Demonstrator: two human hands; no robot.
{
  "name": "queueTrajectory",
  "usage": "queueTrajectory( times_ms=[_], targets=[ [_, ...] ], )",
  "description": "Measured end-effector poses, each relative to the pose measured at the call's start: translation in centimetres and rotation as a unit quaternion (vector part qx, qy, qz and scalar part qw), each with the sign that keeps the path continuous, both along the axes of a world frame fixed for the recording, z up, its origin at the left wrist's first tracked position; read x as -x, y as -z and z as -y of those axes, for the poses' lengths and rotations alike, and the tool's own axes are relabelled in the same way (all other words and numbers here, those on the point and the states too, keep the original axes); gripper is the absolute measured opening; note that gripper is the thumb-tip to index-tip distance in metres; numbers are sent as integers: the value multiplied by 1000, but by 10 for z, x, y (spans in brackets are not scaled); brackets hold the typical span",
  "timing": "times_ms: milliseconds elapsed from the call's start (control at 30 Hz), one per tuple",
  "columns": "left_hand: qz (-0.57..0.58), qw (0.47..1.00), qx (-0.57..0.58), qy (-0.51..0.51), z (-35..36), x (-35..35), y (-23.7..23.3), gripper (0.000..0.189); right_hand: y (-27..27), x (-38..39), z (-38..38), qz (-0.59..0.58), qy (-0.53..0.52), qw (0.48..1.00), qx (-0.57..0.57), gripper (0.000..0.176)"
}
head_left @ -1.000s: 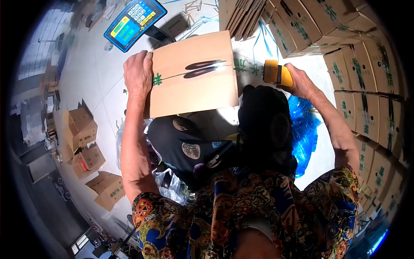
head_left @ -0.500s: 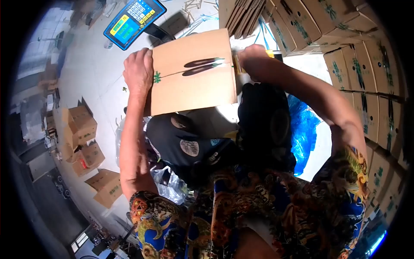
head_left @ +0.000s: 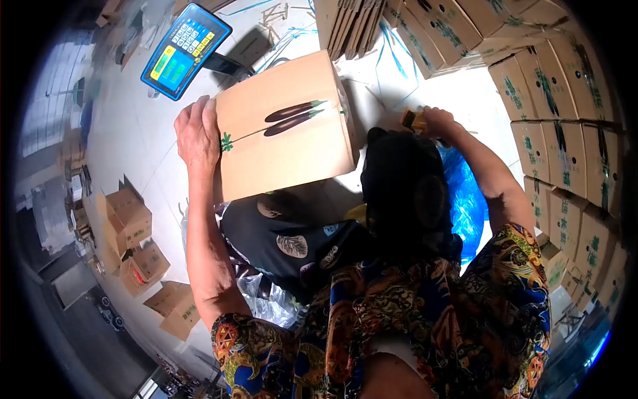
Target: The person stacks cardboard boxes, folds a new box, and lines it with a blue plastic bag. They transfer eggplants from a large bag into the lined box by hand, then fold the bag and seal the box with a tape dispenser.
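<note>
In front of me is a closed cardboard box (head_left: 279, 156) with two printed eggplants and a green mark on its top. My left hand (head_left: 197, 133) grips the box's left edge, with the fingers together at the far corner. To the right of the box, apart from it, my right hand (head_left: 437, 124) is closed on a small yellow and dark tool that looks like a tape dispenser (head_left: 413, 120). It is held just beyond my right knee (head_left: 402, 179). The palm side of my right hand is hidden.
A blue scale display (head_left: 186, 52) stands behind the box. Flattened cardboard (head_left: 347, 26) leans at the back. Stacked printed cartons (head_left: 551, 86) line the right side. Blue plastic (head_left: 466, 206) lies by my right leg, clear plastic bags (head_left: 266, 299) by my left. Open boxes (head_left: 129, 216) sit at left.
My right hand has moved away from the box's right edge, to the right and nearer to me, with the tool. The box and my left hand appear slightly further left and lower.
</note>
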State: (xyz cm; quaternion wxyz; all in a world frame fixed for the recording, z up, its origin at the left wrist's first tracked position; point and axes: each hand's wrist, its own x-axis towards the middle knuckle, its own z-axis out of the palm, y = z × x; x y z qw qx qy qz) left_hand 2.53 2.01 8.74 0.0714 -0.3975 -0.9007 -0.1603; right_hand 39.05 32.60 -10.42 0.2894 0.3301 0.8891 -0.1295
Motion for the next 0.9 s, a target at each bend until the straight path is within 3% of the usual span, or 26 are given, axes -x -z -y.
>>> queueTrajectory(
  times_ms=[67,133,167,200,233,267,333,367,467,567,633,700,733,833,867,900],
  targets=[
    [1,1000,-5,-3,-1,-1,1,39,8,-10,4,-60,-3,998,-25,71],
    [8,1000,3,-8,-2,0,0,41,28,16,8,-291,85,953,10,64],
    [5,1000,6,-12,-4,-1,1,41,-31,48,13,-382,127,891,209,58],
    [1,1000,8,-18,-4,-1,2,42,-43,72,26,-526,172,801,228,53],
    [-4,1000,11,-26,-4,0,2,43,-98,99,49,-538,287,736,293,55],
    [5,1000,18,-22,-2,1,0,46,-108,119,59,-602,245,690,317,56],
    [-42,997,22,-53,0,6,9,48,-122,160,83,-642,179,674,318,50],
    [-64,995,24,-70,3,9,14,49,-139,168,96,-628,204,654,370,47],
    [-20,995,12,-102,-1,1,6,54,-124,186,94,-639,254,583,433,43],
    [0,993,8,-117,2,1,1,57,-74,187,81,-684,150,664,262,40],
    [-8,992,5,-123,16,13,7,59,-13,186,88,-682,91,709,155,39],
    [59,987,-7,-150,27,25,-4,59,9,193,94,-638,107,750,135,41],
    [64,984,-21,-163,36,34,-1,58,11,196,89,-560,188,756,281,48],
    [148,968,-79,-188,54,47,-6,62,5,188,95,-487,295,683,457,54],
    [148,966,-80,-196,59,52,-6,62,4,175,95,-537,171,726,394,58],
    [149,965,-81,-202,67,58,-4,63,-14,172,91,-484,204,671,523,59]
  ],
)
